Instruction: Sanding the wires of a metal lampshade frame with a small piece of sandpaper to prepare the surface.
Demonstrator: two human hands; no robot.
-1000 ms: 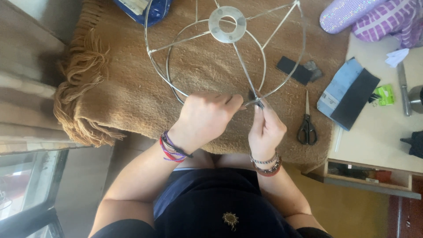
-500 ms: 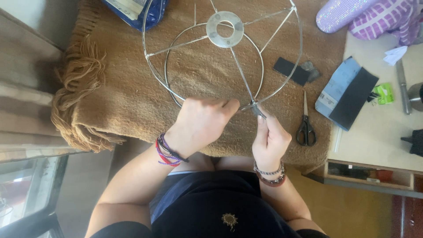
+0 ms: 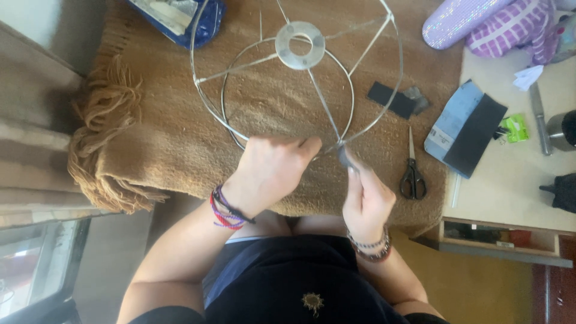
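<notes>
Head view: the left hand [image 3: 270, 171] is clenched around the near rim of a wire lampshade frame [image 3: 298, 78] lying on a fringed tan blanket [image 3: 156, 138]. Just beside those fingers, the right hand [image 3: 366, 201] pinches a small dark strip [image 3: 344, 157] against the rim. Black-handled scissors [image 3: 412, 174] lie near the right fingers, apart.
</notes>
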